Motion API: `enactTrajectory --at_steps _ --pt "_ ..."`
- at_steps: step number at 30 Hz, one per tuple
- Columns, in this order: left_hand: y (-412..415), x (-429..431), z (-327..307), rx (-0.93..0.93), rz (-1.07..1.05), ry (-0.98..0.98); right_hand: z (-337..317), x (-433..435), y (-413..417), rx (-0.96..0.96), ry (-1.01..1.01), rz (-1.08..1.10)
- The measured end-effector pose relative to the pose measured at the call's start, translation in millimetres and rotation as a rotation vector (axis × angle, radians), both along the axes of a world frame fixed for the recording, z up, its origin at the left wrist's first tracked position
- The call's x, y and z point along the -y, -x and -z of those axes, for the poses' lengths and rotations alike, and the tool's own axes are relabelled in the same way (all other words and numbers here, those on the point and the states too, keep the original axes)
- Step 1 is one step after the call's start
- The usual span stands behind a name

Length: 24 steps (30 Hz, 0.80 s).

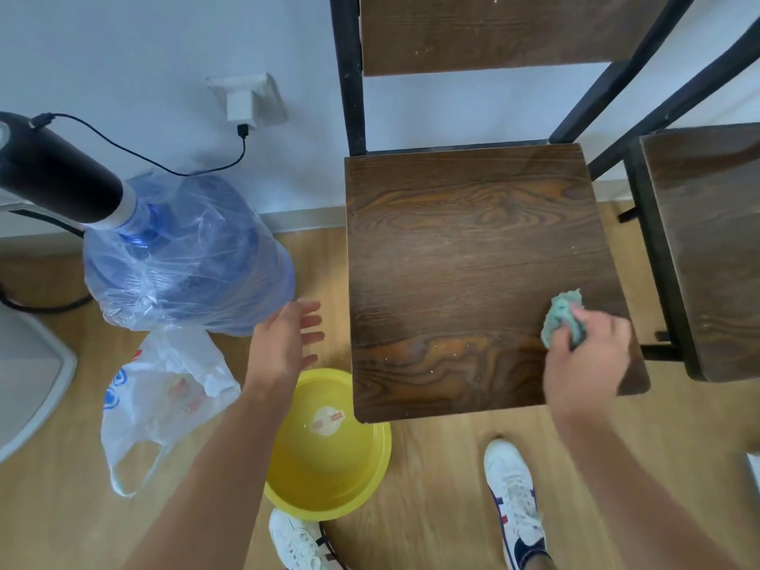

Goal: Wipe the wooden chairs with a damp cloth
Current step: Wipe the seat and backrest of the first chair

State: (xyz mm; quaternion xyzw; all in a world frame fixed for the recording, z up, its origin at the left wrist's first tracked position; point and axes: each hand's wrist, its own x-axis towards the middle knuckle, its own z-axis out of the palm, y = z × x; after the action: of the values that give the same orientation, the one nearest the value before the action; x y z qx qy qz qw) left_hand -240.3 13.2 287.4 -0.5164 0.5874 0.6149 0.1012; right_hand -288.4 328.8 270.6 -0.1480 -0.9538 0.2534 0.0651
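A dark wooden chair seat (464, 261) on a black metal frame fills the middle of the head view, its backrest board (506, 30) above. My right hand (588, 355) is closed on a crumpled green cloth (561, 316) and presses it on the seat near its front right corner. My left hand (288, 343) hovers left of the seat, above the floor, fingers spread and holding nothing. A second wooden chair (711, 248) stands at the right edge, close beside the first.
A yellow basin (329, 458) holding water sits on the wood floor, partly under the seat's front left corner. A blue water jug (185, 257) wrapped in plastic with a black pump stands left, a white plastic bag (164, 397) before it. My white shoes (514, 499) are below.
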Motion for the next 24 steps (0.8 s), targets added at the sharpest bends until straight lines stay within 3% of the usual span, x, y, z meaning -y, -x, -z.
enactTrajectory --at_steps 4,12,18,24 --pt "-9 -10 8 0.053 0.078 -0.041 22 80 -47 -0.061 0.079 -0.182" --pt "-20 14 10 0.103 -0.003 0.112 9 201 -80 -0.028 0.329 -0.684" --pt "-17 14 8 0.099 -0.029 0.124 26 152 -73 -0.104 0.079 -0.899" --pt "-11 -8 22 0.082 0.031 0.114 19 31 -51 -0.045 -0.092 -0.764"
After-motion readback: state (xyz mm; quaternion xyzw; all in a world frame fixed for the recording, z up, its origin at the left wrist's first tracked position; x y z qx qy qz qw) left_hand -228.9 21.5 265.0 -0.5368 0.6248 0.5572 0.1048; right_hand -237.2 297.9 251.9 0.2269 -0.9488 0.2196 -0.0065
